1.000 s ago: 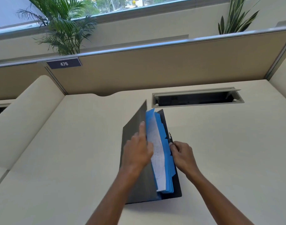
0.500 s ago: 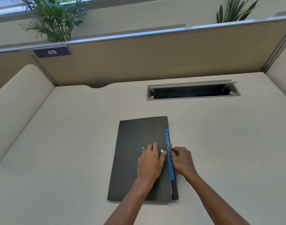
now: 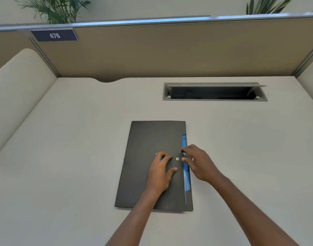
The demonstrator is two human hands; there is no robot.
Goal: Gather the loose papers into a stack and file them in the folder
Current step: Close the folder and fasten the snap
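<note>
Left hand point(image 3: 160, 172) flat, fingers spread, pressing closed dark grey rectangular folder point(image 3: 148, 157) on beige desk point(image 3: 72, 157). Right hand point(image 3: 199, 163) loosely open, fingertips at silver snap button point(image 3: 177, 158), over blue divider edge point(image 3: 186, 174). Papers hidden. Beyond: open grey cable tray point(image 3: 215, 92), tan partition point(image 3: 169, 50), "476" plate point(image 3: 54, 35).

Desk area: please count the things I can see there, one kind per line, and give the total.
Black folder: 1
Blue dividers showing at the folder's right edge: count unclear, taken as 1 set
Hands on the folder: 2, left hand, right hand
Number sign: 1
Cable hatch: 1
Plants: 2
Total: 8
</note>
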